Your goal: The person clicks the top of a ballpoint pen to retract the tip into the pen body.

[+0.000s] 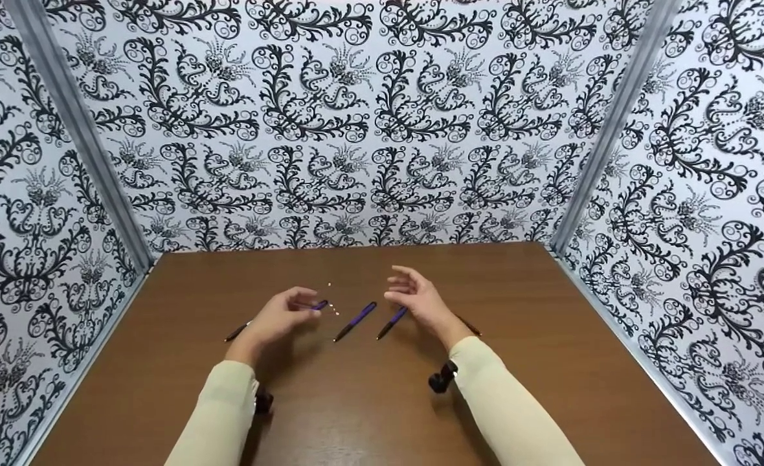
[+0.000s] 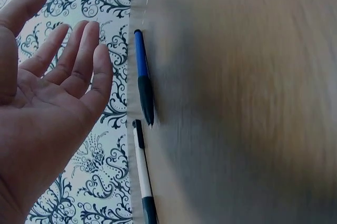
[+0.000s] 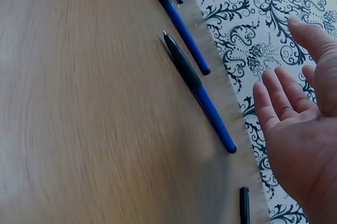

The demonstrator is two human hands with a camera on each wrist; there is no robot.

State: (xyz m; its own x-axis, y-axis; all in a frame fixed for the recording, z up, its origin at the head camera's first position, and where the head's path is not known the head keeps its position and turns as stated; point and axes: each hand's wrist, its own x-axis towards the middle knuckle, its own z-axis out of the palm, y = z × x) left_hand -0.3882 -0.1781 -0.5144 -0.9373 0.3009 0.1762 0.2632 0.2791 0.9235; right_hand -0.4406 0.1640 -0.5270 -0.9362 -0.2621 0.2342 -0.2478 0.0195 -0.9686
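My left hand (image 1: 283,317) hovers above the table with loosely bent fingers and holds nothing. Just past its fingertips lies a blue pen (image 2: 140,58), partly hidden by the hand in the head view. A white pen with dark ends (image 2: 141,166) lies nearer the left wrist. In the middle sits another blue pen (image 1: 355,321) with a dark grip. Beside it is a third blue pen (image 1: 392,323), its far end by my right hand (image 1: 423,303). That hand is raised, fingers spread, nothing in it. A dark pen (image 3: 244,204) is partly covered by the right wrist.
Small white specks (image 1: 334,309) show on the brown table (image 1: 349,401) near the left fingertips. Patterned walls (image 1: 382,129) rise at the back and both sides. A small black device (image 1: 443,377) is strapped to the right wrist.
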